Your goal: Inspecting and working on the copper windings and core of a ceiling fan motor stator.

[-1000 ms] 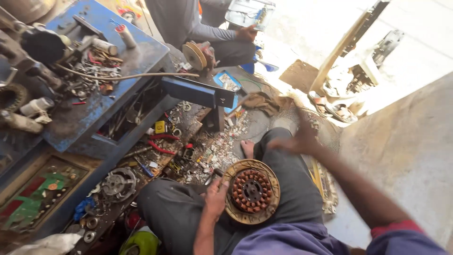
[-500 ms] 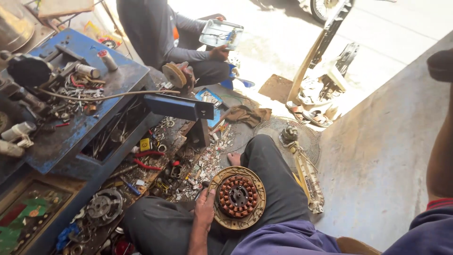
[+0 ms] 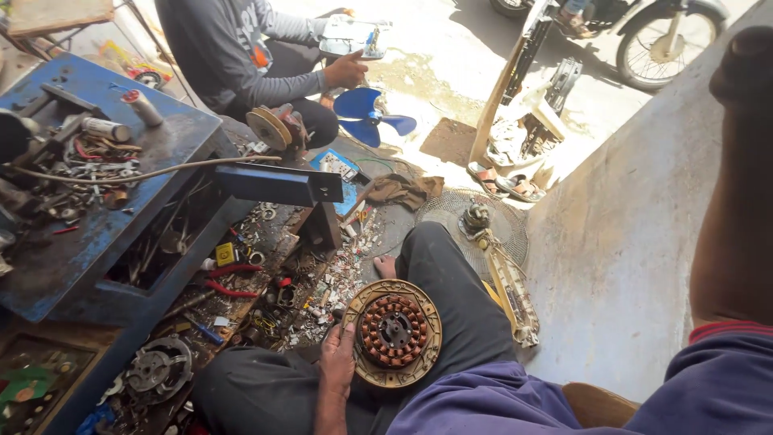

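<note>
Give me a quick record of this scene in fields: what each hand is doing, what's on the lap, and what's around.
Left hand: grips the rim of the round motor stator
Right hand: out of frame; only the raised right arm shows
Stator: copper-wound coils in a ring, lying flat on the lap
Left side: blue workbench cluttered with tools and metal parts
Floor: red-handled pliers, fan grille
Nearby: another seated person, blue fan blade
</note>
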